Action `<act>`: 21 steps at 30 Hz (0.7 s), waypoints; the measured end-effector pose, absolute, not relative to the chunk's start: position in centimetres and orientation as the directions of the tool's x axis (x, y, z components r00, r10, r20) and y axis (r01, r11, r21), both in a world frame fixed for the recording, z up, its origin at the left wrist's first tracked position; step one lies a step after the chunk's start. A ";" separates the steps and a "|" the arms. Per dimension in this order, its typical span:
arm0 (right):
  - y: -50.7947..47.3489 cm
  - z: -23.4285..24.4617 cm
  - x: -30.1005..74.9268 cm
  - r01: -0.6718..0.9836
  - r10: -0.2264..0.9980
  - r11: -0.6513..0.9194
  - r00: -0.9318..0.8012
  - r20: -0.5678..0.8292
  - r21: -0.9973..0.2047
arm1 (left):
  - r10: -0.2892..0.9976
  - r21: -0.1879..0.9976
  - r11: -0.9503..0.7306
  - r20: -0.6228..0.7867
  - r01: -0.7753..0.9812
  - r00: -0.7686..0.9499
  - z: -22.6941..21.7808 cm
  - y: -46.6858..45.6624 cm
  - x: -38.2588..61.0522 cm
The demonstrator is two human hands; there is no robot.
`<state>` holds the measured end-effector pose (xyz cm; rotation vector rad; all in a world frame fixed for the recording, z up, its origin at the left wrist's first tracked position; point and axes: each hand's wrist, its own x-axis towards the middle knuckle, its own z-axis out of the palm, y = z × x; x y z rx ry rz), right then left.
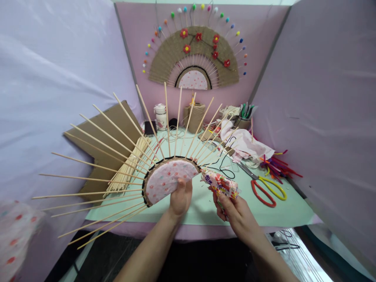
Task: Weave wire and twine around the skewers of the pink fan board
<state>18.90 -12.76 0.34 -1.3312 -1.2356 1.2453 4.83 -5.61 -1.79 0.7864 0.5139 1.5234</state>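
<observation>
My left hand (pixel 180 197) grips the lower edge of a half-round piece (pixel 167 178) covered in pink flowered cloth, with many wooden skewers (pixel 117 149) fanning out from its dark rim. The fan is held tilted above the table's near edge. My right hand (pixel 235 213) is closed round a tool wrapped in flowered paper (pixel 221 184), whose tip points at the right corner of the half-round piece, close to it.
Red-and-yellow scissors (pixel 267 188) lie on the green table (pixel 293 213) to the right, beside coloured pipe cleaners (pixel 277 166) and pink cloth (pixel 249 145). Loose skewers (pixel 129 172) and cardboard (pixel 108 129) lie left. A twine roll (pixel 195 115), mug (pixel 160 115) and finished fan (pixel 194 56) stand behind.
</observation>
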 end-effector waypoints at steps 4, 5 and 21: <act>-12.7 0.4 18.9 0.090 0.997 -0.075 -0.012 -0.076 -0.993 | 0.982 0.732 -0.126 0.190 -0.670 0.023 -1.8 -5.6 4.9; -12.6 0.4 18.9 0.090 0.997 -0.071 -0.012 -0.073 -0.993 | 0.982 0.732 -0.125 0.190 -0.670 0.023 -1.7 -5.6 4.9; -12.6 0.1 18.9 0.071 0.997 -0.067 -0.038 -0.070 -0.995 | 0.986 0.722 -0.114 0.166 -0.683 0.011 -1.8 -5.7 4.9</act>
